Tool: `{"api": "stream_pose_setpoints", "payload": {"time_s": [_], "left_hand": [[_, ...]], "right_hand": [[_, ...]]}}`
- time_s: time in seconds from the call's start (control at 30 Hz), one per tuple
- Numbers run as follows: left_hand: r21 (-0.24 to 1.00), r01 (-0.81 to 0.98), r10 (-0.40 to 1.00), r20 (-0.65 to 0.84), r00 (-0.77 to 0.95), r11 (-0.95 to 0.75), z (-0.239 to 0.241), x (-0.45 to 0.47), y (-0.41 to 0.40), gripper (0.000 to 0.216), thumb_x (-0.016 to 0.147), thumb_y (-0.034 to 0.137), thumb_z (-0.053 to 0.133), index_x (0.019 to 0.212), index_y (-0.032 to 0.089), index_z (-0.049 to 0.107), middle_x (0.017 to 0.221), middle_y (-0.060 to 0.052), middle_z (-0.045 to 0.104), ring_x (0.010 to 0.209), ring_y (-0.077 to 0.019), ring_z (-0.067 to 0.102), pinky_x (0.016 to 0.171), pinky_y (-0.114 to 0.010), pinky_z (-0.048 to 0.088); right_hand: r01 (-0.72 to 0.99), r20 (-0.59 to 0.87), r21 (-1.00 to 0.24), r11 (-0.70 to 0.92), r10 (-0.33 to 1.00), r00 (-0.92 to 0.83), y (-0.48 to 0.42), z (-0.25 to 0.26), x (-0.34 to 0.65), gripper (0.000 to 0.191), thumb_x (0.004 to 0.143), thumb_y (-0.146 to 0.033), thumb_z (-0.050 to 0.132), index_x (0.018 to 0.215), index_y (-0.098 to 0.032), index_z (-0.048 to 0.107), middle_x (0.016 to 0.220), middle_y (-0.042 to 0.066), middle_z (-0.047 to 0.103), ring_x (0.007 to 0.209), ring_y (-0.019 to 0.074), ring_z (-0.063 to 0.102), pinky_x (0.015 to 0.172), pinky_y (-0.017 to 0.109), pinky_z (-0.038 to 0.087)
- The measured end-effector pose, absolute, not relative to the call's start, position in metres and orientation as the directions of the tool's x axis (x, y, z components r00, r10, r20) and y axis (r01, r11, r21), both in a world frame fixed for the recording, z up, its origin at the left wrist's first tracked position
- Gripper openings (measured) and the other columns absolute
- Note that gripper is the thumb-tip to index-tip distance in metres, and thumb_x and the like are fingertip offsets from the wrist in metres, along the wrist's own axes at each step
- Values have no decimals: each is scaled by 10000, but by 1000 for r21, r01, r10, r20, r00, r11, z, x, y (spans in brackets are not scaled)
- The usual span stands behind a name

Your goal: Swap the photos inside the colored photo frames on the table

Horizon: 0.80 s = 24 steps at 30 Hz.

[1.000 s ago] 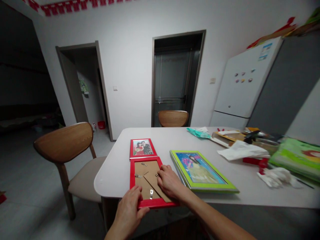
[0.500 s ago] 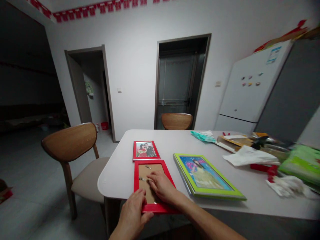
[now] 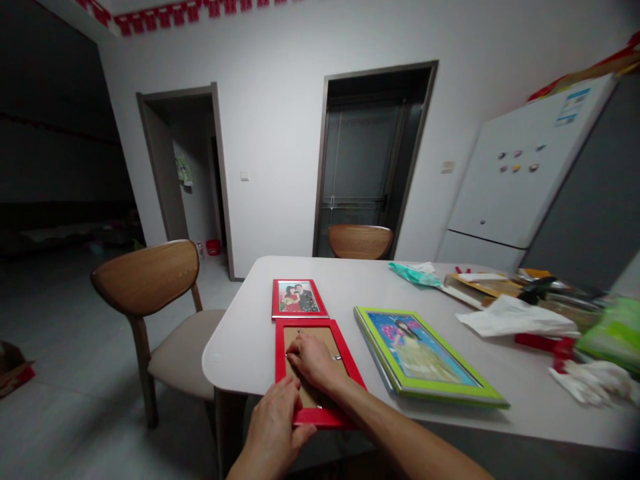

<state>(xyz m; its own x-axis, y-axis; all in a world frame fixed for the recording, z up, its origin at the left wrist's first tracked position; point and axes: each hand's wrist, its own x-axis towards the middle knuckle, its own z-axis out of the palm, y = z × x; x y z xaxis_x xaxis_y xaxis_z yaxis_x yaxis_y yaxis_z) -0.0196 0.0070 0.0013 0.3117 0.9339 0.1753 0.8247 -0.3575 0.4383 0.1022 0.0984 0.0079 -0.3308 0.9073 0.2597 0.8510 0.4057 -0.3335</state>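
Observation:
A red picture frame (image 3: 357, 379) lies face down at the table's near edge, its brown backing board (image 3: 326, 335) showing. My left hand (image 3: 275, 417) grips its lower left corner, thumb along the near side and fingers over the border. Across the backing reaches my right hand (image 3: 313, 360), fingers bent together at a small metal clip (image 3: 287, 355) by the left border; the fingertips mostly cover it. Another metal clip (image 3: 337, 358) shows near the right border. Just beyond lies a second red frame (image 3: 300, 298) with a photo of a couple, face up.
Right of my hands is a stack of green picture frames (image 3: 430, 360). Farther right lie a white paper (image 3: 517, 317), a crumpled white cloth or glove (image 3: 585, 383), a teal packet (image 3: 415, 274) and a green bag (image 3: 613, 333). A wooden chair (image 3: 150, 280) stands left of the white table (image 3: 235, 340).
My right hand has shifted left and away from me over the backing, onto the left clip, uncovering the right one. My left hand keeps its hold. The view has turned slightly.

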Motion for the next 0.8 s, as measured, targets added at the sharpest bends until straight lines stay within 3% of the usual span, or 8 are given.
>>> {"api": "stream_pose_setpoints", "payload": {"time_s": [0.17,0.3,0.47,0.63,0.8], "left_hand": [[442,826,937,165,307,-349,3,-20,7,570,610,242,614,1150,158,452,1205,-91,490,1130,-205,419,961,-324,330],[446,830,942,135,306,-333,2,-20,6,568,603,253,615,1141,156,463,1218,-88,477,1142,-204,403,964,-315,324],[459,830,946,101,307,-319,5,-18,3,589,609,258,592,1162,117,443,1225,-100,468,1153,-203,387,979,-303,299],[441,842,947,76,311,-312,10,-17,-1,590,612,266,568,1167,115,439,1232,-104,459,1154,-211,385,981,-306,293],[391,847,929,72,363,-361,10,-17,-1,589,614,252,556,1168,94,431,1243,-135,436,1159,-224,378,986,-353,287]], "right_hand": [[828,278,-343,444,890,-362,98,9,106,214,737,-249,454,766,-204,661,793,40,643,744,140,547,652,218,349],[864,269,-401,304,941,-206,111,10,122,240,752,-293,444,852,-201,642,864,43,642,780,140,556,644,207,352],[897,221,-412,159,973,-71,134,4,131,211,740,-308,466,738,-191,641,761,46,654,704,142,569,576,209,334],[903,183,-429,22,981,63,149,-1,124,216,717,-358,494,749,-187,623,791,66,646,727,170,567,552,222,322],[872,195,-490,-18,972,129,152,3,122,184,692,-299,507,721,-156,619,774,100,645,700,188,569,530,230,324]]}}
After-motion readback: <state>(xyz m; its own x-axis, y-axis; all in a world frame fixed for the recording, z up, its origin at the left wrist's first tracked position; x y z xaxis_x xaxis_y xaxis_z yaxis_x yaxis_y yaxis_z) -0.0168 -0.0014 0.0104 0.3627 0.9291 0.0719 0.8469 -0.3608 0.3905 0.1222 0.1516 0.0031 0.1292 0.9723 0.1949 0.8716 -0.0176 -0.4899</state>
